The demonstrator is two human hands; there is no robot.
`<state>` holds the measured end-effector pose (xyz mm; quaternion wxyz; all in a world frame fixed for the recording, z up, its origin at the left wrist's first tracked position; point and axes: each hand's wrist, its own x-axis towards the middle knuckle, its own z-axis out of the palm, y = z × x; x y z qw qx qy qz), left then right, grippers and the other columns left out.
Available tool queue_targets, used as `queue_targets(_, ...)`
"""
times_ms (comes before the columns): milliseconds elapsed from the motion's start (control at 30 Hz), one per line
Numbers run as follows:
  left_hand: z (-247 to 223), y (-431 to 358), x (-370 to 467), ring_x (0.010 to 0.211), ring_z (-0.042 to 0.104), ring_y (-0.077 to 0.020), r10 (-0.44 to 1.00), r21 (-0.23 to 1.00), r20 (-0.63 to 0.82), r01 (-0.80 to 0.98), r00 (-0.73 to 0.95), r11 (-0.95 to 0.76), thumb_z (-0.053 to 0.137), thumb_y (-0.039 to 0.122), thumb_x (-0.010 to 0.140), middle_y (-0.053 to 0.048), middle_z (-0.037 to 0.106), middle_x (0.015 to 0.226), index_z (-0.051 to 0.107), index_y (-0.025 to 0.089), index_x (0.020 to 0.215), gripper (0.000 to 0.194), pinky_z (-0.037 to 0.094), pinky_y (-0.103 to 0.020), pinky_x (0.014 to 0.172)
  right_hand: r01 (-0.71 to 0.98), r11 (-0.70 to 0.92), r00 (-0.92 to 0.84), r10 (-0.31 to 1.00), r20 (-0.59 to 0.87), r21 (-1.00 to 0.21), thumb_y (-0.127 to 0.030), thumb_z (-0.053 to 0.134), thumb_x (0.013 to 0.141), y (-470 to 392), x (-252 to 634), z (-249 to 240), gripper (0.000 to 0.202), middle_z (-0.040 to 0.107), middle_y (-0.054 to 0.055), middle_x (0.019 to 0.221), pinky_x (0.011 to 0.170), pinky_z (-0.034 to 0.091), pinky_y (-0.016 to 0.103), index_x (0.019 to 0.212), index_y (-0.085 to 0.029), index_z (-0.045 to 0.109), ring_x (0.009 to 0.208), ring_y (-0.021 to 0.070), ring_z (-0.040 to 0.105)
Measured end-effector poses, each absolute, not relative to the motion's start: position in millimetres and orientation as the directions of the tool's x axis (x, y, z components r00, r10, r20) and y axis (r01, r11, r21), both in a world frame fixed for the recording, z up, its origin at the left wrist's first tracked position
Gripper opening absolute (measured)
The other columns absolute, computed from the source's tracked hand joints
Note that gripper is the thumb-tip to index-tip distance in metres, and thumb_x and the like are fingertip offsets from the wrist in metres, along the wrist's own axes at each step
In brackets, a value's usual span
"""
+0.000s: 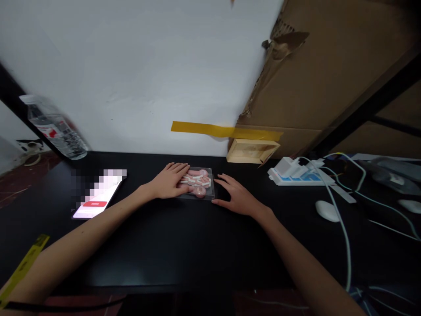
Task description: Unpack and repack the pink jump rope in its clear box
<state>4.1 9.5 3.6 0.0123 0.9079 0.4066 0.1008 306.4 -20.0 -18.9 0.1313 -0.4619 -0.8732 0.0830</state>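
A flat clear plastic packet with pink and white pieces inside lies on the black table. My left hand rests on the packet's left part, fingers stretched out flat and covering some of it. At its right edge is my right hand, with fingers apart and fingertips at or very near the plastic; whether they touch it I cannot tell. Neither hand grips anything. What the pink pieces are is too small to make out.
Left of my forearm lies a lit phone, partly blurred out. A water bottle stands at the back left. To the right are a shallow wooden box, a power strip with white cables, and a white mouse.
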Motion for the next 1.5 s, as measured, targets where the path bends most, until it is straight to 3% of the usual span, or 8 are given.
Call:
queue_targets(300,4,9,4,0.142,0.036,-0.0336,0.742,0.102,0.174,0.737,0.648,-0.668,0.044,0.062,0.093,-0.019,0.039,0.154,0.037,0.011,0.148,0.076,0.023,-0.05,0.117,0.753,0.607,-0.573,0.795,0.2,-0.254,-0.053,0.064,0.086,-20,313,-10,0.071,0.047,0.018,0.151,0.116,0.037,0.053,0.144,-0.014,0.049,0.141,0.033,0.042)
queue_targets(600,2,10,3,0.141,0.039,-0.0332,0.723,0.086,0.207,0.724,0.659,-0.685,0.041,0.062,0.094,-0.018,0.041,0.153,0.037,0.014,0.149,0.073,0.026,-0.051,0.115,0.725,0.596,-0.54,0.803,0.252,-0.346,-0.052,0.045,0.098,-17,322,-7,0.061,0.047,0.015,0.151,0.116,0.036,0.054,0.15,-0.02,0.041,0.14,0.0304,0.043)
queue_targets(767,3,9,4,0.14,0.039,-0.0344,0.727,0.098,0.209,0.725,0.654,-0.681,0.04,0.065,0.094,-0.02,0.042,0.152,0.039,0.01,0.147,0.076,0.026,-0.052,0.115,0.717,0.598,-0.543,0.802,0.249,-0.359,-0.047,0.045,0.1,-17,314,-13,0.057,0.045,0.013,0.152,0.116,0.036,0.051,0.151,-0.023,0.04,0.141,0.0277,0.042)
queue_targets(1000,3,5,7,0.139,0.041,-0.0337,0.713,0.089,0.22,0.715,0.665,-0.694,0.042,0.064,0.093,-0.02,0.043,0.151,0.04,0.009,0.146,0.076,0.027,-0.051,0.115,0.685,0.636,-0.559,0.771,0.303,-0.355,-0.033,0.054,0.096,-18,302,-20,0.045,0.045,0.012,0.151,0.114,0.039,0.051,0.14,-0.024,0.055,0.14,0.0284,0.043)
queue_targets(1233,2,0,15,0.139,0.04,-0.0349,0.704,0.095,0.205,0.702,0.68,-0.705,0.041,0.066,0.093,-0.02,0.041,0.152,0.038,0.01,0.148,0.078,0.026,-0.054,0.115,0.655,0.644,-0.488,0.76,0.43,-0.395,-0.032,0.058,0.095,-14,297,-31,0.033,0.054,0.015,0.142,0.112,0.042,0.051,0.124,-0.02,0.067,0.134,0.0289,0.05)
queue_targets(1500,-1,0,15,0.14,0.039,-0.0347,0.708,0.115,0.212,0.702,0.674,-0.703,0.043,0.068,0.093,-0.019,0.041,0.152,0.037,0.012,0.148,0.078,0.026,-0.054,0.116,0.613,0.65,-0.451,0.755,0.476,-0.449,-0.027,0.063,0.091,-11,295,-35,0.021,0.059,0.016,0.134,0.107,0.046,0.052,0.107,-0.019,0.074,0.125,0.0295,0.057)
